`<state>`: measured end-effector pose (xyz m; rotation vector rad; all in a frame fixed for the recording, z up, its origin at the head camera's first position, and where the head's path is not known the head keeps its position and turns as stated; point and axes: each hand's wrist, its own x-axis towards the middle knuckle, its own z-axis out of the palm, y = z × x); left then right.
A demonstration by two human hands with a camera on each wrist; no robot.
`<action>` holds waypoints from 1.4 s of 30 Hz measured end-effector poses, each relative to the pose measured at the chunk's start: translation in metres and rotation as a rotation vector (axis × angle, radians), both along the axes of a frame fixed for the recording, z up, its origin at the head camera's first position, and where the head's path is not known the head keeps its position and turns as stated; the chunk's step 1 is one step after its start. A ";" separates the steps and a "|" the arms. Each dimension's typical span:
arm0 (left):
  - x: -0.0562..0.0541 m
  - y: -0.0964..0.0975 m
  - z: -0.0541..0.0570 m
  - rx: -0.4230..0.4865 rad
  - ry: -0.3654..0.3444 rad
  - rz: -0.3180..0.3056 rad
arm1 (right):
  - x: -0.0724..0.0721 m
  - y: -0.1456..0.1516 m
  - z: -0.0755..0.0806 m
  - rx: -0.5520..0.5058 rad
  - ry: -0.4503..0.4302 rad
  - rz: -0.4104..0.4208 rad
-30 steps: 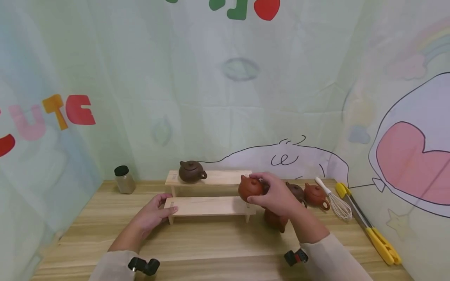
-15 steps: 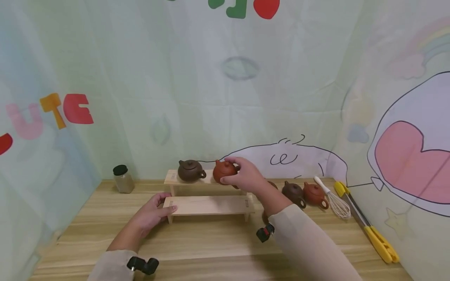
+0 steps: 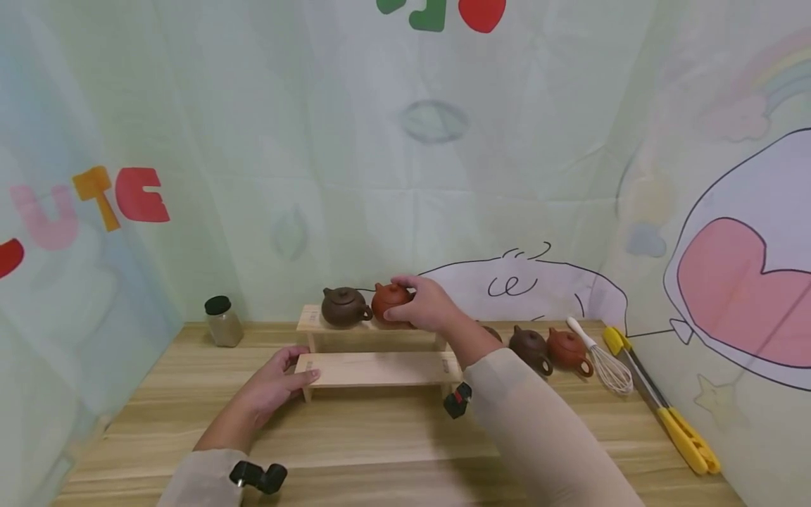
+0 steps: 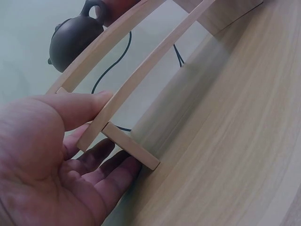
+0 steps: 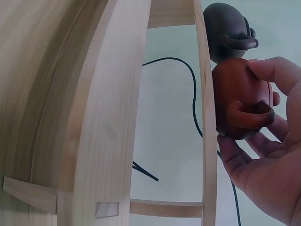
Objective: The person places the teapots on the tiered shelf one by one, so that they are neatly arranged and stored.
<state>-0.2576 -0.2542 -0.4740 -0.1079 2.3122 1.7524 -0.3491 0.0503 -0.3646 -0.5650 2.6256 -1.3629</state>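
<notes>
A two-tier wooden stand (image 3: 380, 371) sits on the table. My left hand (image 3: 279, 384) grips the left end of its lower shelf, the thumb on top and the fingers curled by the leg, as the left wrist view (image 4: 61, 155) shows. On the upper shelf, at the left, is a dark brown teapot (image 3: 343, 308). Right beside it my right hand (image 3: 427, 304) holds an orange-red teapot (image 3: 388, 301) between thumb and fingers. In the right wrist view this red teapot (image 5: 240, 94) rests against the upper shelf, its handle toward my palm, close to the dark teapot (image 5: 225, 33).
Right of the stand are another dark teapot (image 3: 529, 347) and a red teapot (image 3: 568, 350), plus one partly hidden by my right arm. A whisk (image 3: 608, 366) and yellow-handled tongs (image 3: 665, 408) lie at the right edge. A black-lidded jar (image 3: 223, 322) stands back left.
My right hand has carried the red teapot left and up from beside the stand's lower shelf to the upper shelf, next to the dark teapot. My left hand has stayed on the stand.
</notes>
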 end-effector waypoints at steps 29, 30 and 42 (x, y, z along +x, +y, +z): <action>0.003 0.000 -0.002 0.012 0.012 0.009 | 0.047 0.053 0.000 0.013 0.053 -0.088; 0.003 0.000 -0.001 0.014 0.012 0.011 | 0.051 0.058 -0.002 0.004 0.048 -0.085; 0.001 0.002 -0.002 0.010 0.011 0.014 | 0.093 0.127 -0.032 0.002 0.053 -0.148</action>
